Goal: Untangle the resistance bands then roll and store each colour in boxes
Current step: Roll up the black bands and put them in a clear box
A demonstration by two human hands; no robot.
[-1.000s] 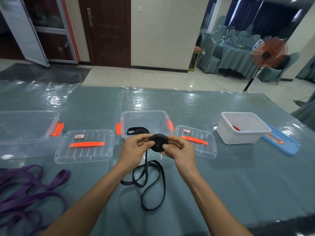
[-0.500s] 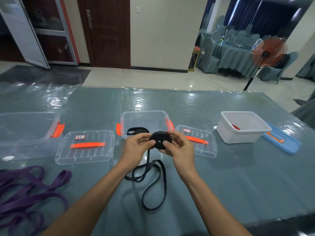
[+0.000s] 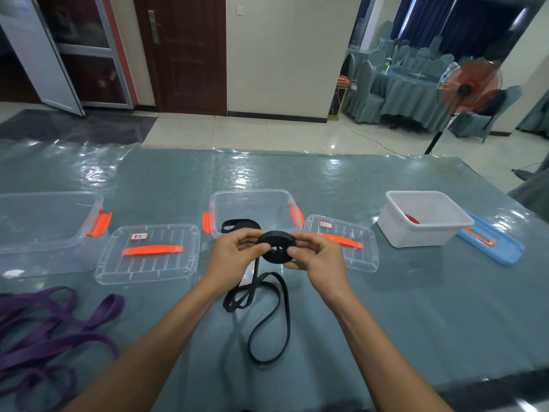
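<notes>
A black resistance band (image 3: 277, 246) is partly wound into a flat coil that I hold above the table. My left hand (image 3: 236, 252) pinches the coil's left side and my right hand (image 3: 316, 257) pinches its right side. The loose tail of the band (image 3: 267, 322) hangs down and loops on the table. Behind my hands stands a clear box (image 3: 252, 209) with orange latches, holding another rolled black band (image 3: 239, 225). Purple bands (image 3: 50, 331) lie tangled at the near left. A white box (image 3: 421, 217) at the right holds something red (image 3: 413, 219).
A large clear box (image 3: 44, 221) stands at the far left, its labelled lid (image 3: 148, 252) beside it. A second clear lid (image 3: 344, 239) lies right of the middle box. A blue lid (image 3: 490, 243) lies beside the white box. A standing fan (image 3: 468, 87) is beyond the table.
The coil has turned in my fingers and grown slightly. The loose tail on the table has been drawn a little toward my hands.
</notes>
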